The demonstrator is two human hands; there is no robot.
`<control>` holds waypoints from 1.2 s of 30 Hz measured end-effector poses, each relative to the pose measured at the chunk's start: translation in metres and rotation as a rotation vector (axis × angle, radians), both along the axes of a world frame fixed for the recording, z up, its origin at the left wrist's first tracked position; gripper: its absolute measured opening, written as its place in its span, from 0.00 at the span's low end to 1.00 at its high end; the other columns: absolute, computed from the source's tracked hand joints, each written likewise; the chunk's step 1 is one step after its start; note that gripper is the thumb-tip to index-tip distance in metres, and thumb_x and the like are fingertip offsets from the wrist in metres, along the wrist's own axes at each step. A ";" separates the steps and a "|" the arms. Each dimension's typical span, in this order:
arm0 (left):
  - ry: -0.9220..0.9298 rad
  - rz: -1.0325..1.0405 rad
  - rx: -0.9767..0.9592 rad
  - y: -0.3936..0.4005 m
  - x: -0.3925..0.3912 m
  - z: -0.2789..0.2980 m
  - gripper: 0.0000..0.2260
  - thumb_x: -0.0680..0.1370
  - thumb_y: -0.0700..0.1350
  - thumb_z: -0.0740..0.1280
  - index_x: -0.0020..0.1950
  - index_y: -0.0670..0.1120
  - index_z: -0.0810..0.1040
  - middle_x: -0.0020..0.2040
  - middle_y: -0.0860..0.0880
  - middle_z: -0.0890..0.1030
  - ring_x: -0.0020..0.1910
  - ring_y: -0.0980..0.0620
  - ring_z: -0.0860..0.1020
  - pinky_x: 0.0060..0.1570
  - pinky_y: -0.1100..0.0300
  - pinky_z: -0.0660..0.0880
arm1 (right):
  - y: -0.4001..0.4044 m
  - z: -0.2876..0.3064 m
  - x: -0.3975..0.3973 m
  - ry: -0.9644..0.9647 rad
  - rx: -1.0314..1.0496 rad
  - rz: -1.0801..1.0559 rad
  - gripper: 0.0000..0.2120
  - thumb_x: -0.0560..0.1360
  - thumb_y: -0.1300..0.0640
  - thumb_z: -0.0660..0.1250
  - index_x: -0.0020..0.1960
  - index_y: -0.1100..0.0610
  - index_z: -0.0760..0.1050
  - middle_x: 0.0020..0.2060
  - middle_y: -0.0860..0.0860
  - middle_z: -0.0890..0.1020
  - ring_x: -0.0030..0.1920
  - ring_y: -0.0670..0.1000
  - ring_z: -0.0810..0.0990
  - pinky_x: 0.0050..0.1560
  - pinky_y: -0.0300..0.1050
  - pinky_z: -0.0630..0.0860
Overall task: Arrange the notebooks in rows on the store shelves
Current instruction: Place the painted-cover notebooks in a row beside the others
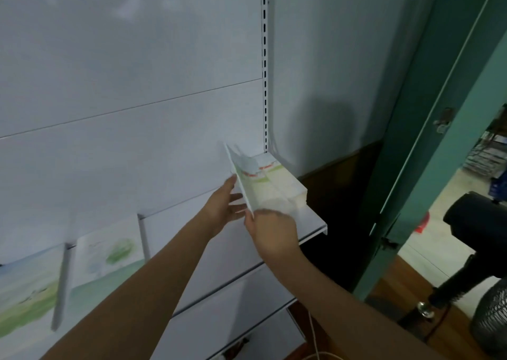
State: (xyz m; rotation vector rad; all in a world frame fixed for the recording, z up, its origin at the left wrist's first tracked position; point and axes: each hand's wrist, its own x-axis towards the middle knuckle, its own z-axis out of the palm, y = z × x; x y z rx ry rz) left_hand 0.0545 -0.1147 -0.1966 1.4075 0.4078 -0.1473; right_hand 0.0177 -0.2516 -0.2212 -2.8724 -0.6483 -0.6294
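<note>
We see our right hand pinching the near corner of a thin green-and-white paper notebook tilted on edge, our left hand spread against its left face, stacked notebooks just beyond on the white metal shelf

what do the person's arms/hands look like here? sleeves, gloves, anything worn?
Both forearms are bare as far as the frame shows: no sleeves in view. Left hand and right hand have no gloves, and no watch, ring or wristband is visible. Slight motion blur on the right one.
</note>
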 end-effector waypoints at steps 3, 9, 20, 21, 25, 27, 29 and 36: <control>-0.072 -0.018 -0.295 0.006 -0.009 0.002 0.31 0.78 0.66 0.59 0.68 0.43 0.76 0.60 0.41 0.80 0.56 0.40 0.79 0.59 0.44 0.77 | 0.007 -0.026 -0.029 -0.235 0.055 0.044 0.13 0.62 0.50 0.81 0.31 0.54 0.79 0.23 0.50 0.75 0.23 0.50 0.74 0.23 0.38 0.70; -0.076 0.225 -0.285 0.016 -0.037 0.004 0.08 0.81 0.39 0.62 0.57 0.41 0.78 0.48 0.40 0.84 0.44 0.42 0.83 0.43 0.50 0.81 | 0.006 -0.019 -0.030 0.025 0.274 0.196 0.32 0.83 0.39 0.43 0.38 0.54 0.78 0.33 0.50 0.81 0.33 0.51 0.80 0.31 0.43 0.75; 0.093 0.410 -0.330 0.054 -0.094 -0.020 0.06 0.81 0.39 0.62 0.52 0.41 0.78 0.46 0.39 0.83 0.45 0.40 0.81 0.48 0.46 0.78 | -0.009 -0.023 0.064 0.305 0.113 -0.127 0.33 0.78 0.40 0.58 0.72 0.63 0.67 0.72 0.60 0.68 0.74 0.59 0.63 0.75 0.50 0.56; 0.101 0.415 -0.330 0.053 -0.096 -0.020 0.06 0.81 0.39 0.62 0.52 0.41 0.78 0.47 0.39 0.83 0.44 0.40 0.80 0.48 0.46 0.78 | -0.007 -0.020 0.066 0.262 0.135 -0.132 0.28 0.78 0.43 0.58 0.67 0.63 0.72 0.68 0.60 0.73 0.70 0.59 0.68 0.72 0.49 0.62; 0.106 0.403 -0.323 0.044 -0.096 -0.018 0.06 0.81 0.39 0.62 0.52 0.41 0.77 0.48 0.39 0.82 0.45 0.40 0.80 0.49 0.46 0.77 | -0.008 -0.009 0.069 0.194 0.197 -0.134 0.16 0.79 0.52 0.56 0.47 0.62 0.77 0.47 0.58 0.80 0.49 0.58 0.79 0.41 0.44 0.68; 0.105 0.399 -0.329 0.040 -0.094 -0.016 0.06 0.81 0.40 0.61 0.52 0.41 0.77 0.48 0.39 0.82 0.45 0.40 0.80 0.48 0.46 0.77 | -0.011 -0.006 0.071 0.213 0.169 -0.113 0.19 0.81 0.47 0.56 0.48 0.61 0.77 0.47 0.57 0.80 0.47 0.57 0.79 0.38 0.44 0.67; 0.108 0.402 -0.339 0.036 -0.094 -0.014 0.06 0.81 0.40 0.61 0.53 0.41 0.77 0.48 0.39 0.82 0.45 0.40 0.81 0.46 0.47 0.78 | -0.010 -0.007 0.069 0.236 0.080 -0.095 0.25 0.79 0.38 0.57 0.51 0.61 0.77 0.48 0.56 0.79 0.50 0.56 0.78 0.43 0.46 0.71; 0.109 0.409 -0.354 0.027 -0.094 -0.012 0.06 0.82 0.41 0.62 0.52 0.41 0.77 0.46 0.39 0.83 0.43 0.41 0.81 0.43 0.48 0.78 | -0.003 0.005 0.060 0.149 -0.155 -0.021 0.05 0.77 0.61 0.66 0.50 0.62 0.75 0.46 0.57 0.80 0.43 0.54 0.80 0.36 0.44 0.68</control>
